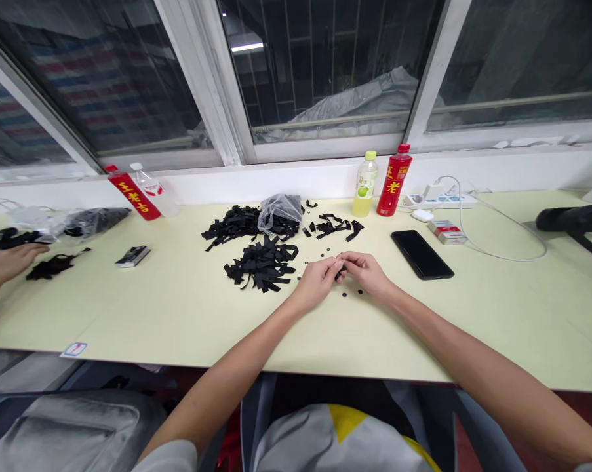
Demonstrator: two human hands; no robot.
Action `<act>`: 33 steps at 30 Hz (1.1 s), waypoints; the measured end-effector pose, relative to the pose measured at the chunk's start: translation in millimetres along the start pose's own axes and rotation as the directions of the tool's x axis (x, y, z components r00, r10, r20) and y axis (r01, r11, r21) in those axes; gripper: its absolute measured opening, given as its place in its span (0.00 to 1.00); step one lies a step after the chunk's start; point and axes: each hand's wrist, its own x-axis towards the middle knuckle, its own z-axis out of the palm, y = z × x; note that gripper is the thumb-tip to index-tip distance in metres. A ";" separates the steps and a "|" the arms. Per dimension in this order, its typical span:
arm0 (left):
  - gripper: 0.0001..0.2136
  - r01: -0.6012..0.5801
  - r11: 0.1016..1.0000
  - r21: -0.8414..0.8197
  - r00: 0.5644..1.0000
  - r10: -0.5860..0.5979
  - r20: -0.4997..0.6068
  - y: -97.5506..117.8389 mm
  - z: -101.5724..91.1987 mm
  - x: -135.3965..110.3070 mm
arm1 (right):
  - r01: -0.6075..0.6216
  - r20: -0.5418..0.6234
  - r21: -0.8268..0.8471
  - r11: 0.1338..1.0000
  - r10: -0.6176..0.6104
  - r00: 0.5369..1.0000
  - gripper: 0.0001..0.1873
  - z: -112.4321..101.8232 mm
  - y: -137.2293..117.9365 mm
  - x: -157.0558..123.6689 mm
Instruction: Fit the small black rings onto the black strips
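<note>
While another person's hand [9, 261] lies flat far to the left of the big heap of black cloth strips [262, 263], the person's own two hands work just to the right of that heap. Far left of the heap and behind it, a red plastic bottle [132, 194] leans over. The yellow signs on it read 王老吉. A clear plastic bottle with a white cap [154, 190] leans just beside it. A small dark flat box [133, 255] lies well to the left of the heap, and its writing is too small to read. Right behind the heap sits a see-through plastic bag [279, 213] with more black strips in it.

Just right of the heap, the left hand [316, 283] and the right hand [368, 273] meet with their fingertips together. Both hands are pinched shut on a tiny black piece [341, 270]. It sits right between the thumbs and pointing fingers of the two hands, low over the pale yellow table [177, 308]. A few small black round dots [345, 295] lie right of the heap too, close by the hands.

Farther right of the heap and behind it stands a yellow-green drink bottle with a green cap [365, 185], with a green apple picture on it. A second red bottle [394, 181] stands just beside it, with the yellow signs 王老 showing. A black phone [422, 254] lies flat well to the right of the heap. Past it lies a small red and white box [447, 232], whose writing is too small to read. A white power strip [440, 200] lies behind that box.
</note>
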 end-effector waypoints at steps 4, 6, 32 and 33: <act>0.31 -0.046 0.997 -0.066 0.999 0.046 -0.002 0.8 -3.6 5.4 | -0.006 -0.038 0.052 0.999 0.008 0.999 0.31 -0.4 1.0 6.7; 0.31 -0.083 0.993 -0.080 0.996 0.081 -0.020 -0.6 -10.1 9.5 | 0.002 -0.078 0.059 0.998 0.003 0.997 0.32 -1.6 -0.7 8.3; 0.17 -0.015 0.982 0.186 0.995 0.032 -0.090 -9.3 -23.3 16.3 | -0.069 -0.020 0.026 0.997 0.069 0.997 0.37 -4.9 -15.6 1.2; 0.15 -0.014 0.983 0.185 0.996 0.030 -0.085 -10.2 -23.1 16.8 | -0.072 -0.019 0.018 0.997 0.072 0.997 0.37 -4.1 -16.1 1.0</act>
